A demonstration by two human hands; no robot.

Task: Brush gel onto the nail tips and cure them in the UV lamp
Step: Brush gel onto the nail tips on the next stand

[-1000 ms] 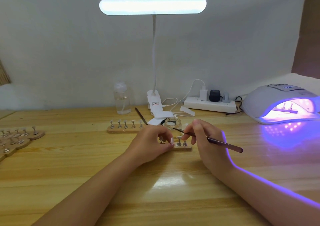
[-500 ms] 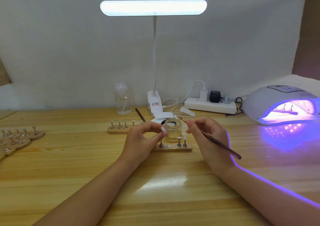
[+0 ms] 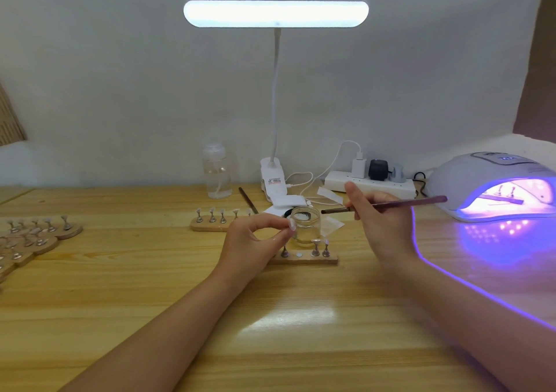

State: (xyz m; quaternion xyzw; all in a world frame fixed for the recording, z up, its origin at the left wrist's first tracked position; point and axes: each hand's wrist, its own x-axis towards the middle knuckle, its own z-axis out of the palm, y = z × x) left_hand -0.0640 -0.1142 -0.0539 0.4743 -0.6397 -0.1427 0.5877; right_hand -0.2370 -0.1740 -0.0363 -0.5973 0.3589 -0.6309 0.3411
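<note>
Two hands at mid-frame: left hand [image 3: 255, 241] pinches a nail tip [image 3: 291, 225] between thumb and forefinger beside the glass jar [image 3: 304, 226]; right hand [image 3: 382, 226] grips the brush [image 3: 382, 206], bristles poised over the jar's mouth. Best to load lightly and stroke evenly. UV lamp [image 3: 493, 187] glows at the right edge.

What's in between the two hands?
In the head view, a small glass jar stands between the left hand and right hand, with the brush tip just above it.

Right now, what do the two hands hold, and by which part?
Right hand grips the brush near mid-handle. Left hand pinches a nail tip between thumb and forefinger.
</note>
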